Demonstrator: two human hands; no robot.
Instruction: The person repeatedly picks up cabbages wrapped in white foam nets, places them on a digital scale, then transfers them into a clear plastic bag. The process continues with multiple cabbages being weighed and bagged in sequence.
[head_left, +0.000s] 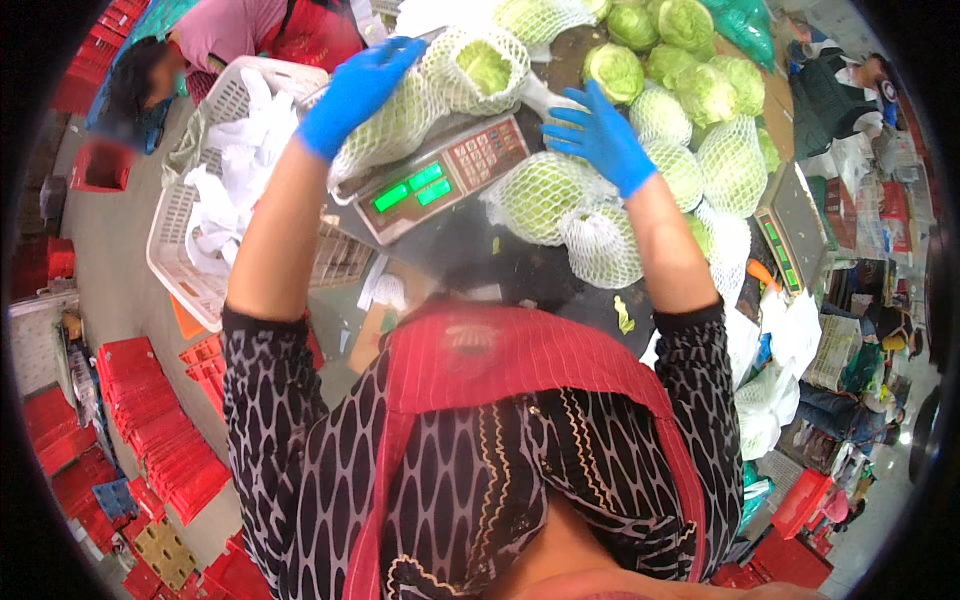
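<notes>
My left hand (364, 94), in a blue glove, lies over the edge of a lettuce in white foam netting (397, 124) on a digital scale (442, 180); whether it grips cannot be told. A second netted lettuce (484, 66) sits beside it on the scale, its leafy end uncovered. To the right, my right hand (604, 139), gloved in blue, has its fingers spread above the netted lettuces, near a loose end of white netting (544, 97). The scale's displays glow green. Below that hand, two netted lettuces (544, 196) (602, 244) rest on the dark tabletop.
Bare lettuces (701, 86) and more netted ones (731, 169) are heaped at the right. A white basket (169, 240) with foam netting stands at the left, near another person (225, 34). A second scale (778, 251) and a carrot (763, 273) lie at the far right.
</notes>
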